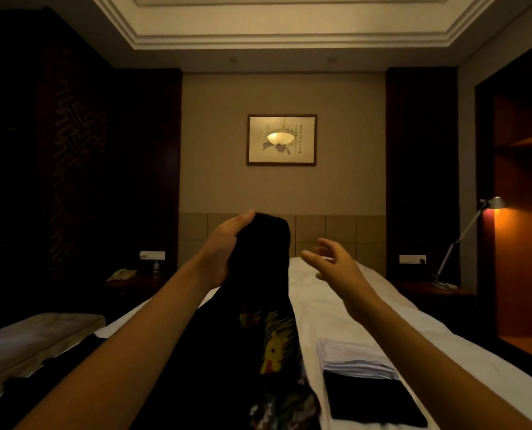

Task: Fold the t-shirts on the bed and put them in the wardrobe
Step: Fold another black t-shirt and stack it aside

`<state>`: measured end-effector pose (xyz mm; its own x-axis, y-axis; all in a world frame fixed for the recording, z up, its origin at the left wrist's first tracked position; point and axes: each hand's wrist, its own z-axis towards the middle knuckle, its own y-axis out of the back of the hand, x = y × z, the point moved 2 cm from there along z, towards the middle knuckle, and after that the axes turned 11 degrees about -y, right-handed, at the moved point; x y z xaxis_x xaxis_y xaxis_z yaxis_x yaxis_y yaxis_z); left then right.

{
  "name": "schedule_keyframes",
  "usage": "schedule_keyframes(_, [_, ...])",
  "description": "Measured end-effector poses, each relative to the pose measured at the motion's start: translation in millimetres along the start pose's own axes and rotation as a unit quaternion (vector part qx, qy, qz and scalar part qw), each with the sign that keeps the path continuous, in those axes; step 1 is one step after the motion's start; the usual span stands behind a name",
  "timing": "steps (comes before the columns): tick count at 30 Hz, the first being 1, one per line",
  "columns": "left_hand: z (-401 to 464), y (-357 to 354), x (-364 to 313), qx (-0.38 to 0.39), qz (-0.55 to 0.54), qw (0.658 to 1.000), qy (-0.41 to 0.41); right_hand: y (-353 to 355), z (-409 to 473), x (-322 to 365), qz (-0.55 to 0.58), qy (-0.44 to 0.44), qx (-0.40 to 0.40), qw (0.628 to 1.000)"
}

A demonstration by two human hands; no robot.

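— Starting at the left, what do you see?

— A dark nightstand (128, 282) with a telephone (121, 274) and a small bottle (156, 268) on it, against dark wall panelling. Nearer, more dark cloth (41, 377) lies on the left edge of the bed (336, 305); I cannot tell what garments it is made of.

— And the left hand?

— The left hand (224, 249) is raised over the bed, fingers and thumb clamped on the top of a black printed t-shirt (258, 321). The shirt hangs lengthwise from that grip, its long axis running from the hand down toward the camera, with a yellow and multicoloured print facing right and toward the viewer on its lower half.

— Is the right hand on it too?

— No. The right hand (339, 265) hovers just right of the shirt, apart from it, fingers spread and loosely bent, holding nothing.

— Anything folded yet?

— Right of the hanging shirt, on the white sheet, a folded white t-shirt (354, 358) lies with a folded black t-shirt (373, 398) touching its near edge.

— Farther right?

— A framed picture (281, 139) hangs above the headboard. A desk lamp (463, 240) stands on the right nightstand, and beside it is an open wardrobe (519, 212) lit orange, with a pale item on its upper shelf.
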<state>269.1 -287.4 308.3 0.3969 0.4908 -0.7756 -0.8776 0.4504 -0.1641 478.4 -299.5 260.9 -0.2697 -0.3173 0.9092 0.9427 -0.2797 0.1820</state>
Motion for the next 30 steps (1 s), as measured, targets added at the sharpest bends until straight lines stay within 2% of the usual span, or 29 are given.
schedule_keyframes(2, [-0.1, -8.1, -9.3, 0.035, -0.017, 0.999, 0.019, -13.1, -1.3, 9.0, 0.042, 0.034, 0.100, 0.994])
schedule_keyframes(4, [0.3, -13.5, -20.3, 0.075, -0.034, 0.996, 0.034, -25.7, -1.3, 15.3, 0.097, 0.071, 0.228, 0.966])
schedule_keyframes(6, [1.0, -16.0, -30.6, 0.105, -0.037, 0.993, 0.034, -33.7, -3.7, 18.5, 0.145, 0.071, 0.320, 0.934])
schedule_keyframes(11, [3.1, -2.2, -53.6, 0.096, -0.041, 0.994, -0.004, -40.0, -7.0, 12.7, 0.165, 0.038, 0.429, 0.888])
schedule_keyframes(17, [2.8, 31.7, -63.7, 0.062, 0.021, 0.997, -0.035, -22.2, -8.0, 10.9, 0.131, 0.022, 0.387, 0.912])
schedule_keyframes(24, [1.3, 35.0, -67.7, 0.050, 0.023, 0.996, -0.065, -17.9, -9.0, 15.5, 0.129, -0.043, 0.377, 0.916])
schedule_keyframes(30, [3.8, 40.7, -70.9, 0.069, 0.024, 0.996, -0.048, 2.9, 2.1, 19.3, 0.186, -0.066, 0.268, 0.943])
